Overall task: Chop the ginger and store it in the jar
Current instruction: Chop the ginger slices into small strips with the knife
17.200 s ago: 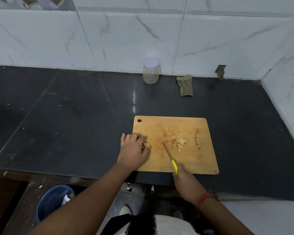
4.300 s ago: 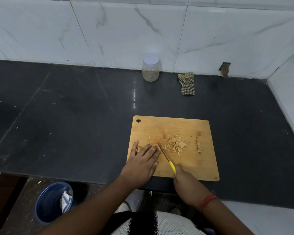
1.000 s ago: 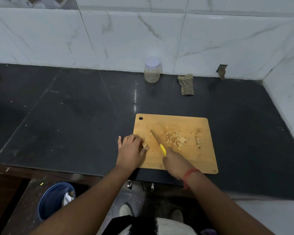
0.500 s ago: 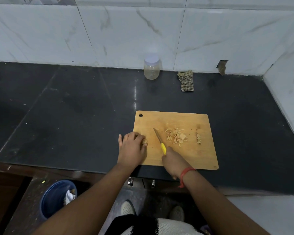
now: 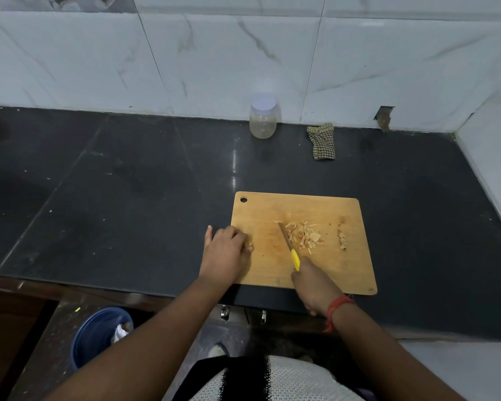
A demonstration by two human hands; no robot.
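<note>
A wooden cutting board (image 5: 324, 206) lies near the counter's front edge. A heap of chopped ginger (image 5: 304, 237) sits at its middle, with a smaller cluster of ginger bits (image 5: 342, 241) to the right. My right hand (image 5: 314, 285) grips a yellow-handled knife (image 5: 289, 246), whose blade lies against the heap's left side. My left hand (image 5: 224, 250) rests at the board's left edge, fingers curled over a small ginger piece (image 5: 250, 246). A clear jar (image 5: 263, 116) with a white lid stands shut by the back wall.
A checked cloth (image 5: 321, 141) lies right of the jar on the black counter (image 5: 128, 183). Marble tile walls close the back and the right side. A blue bin (image 5: 96, 337) stands on the floor at lower left.
The knife has shifted right until its blade touches the chopped heap. My left hand stays curled at the board's left edge.
</note>
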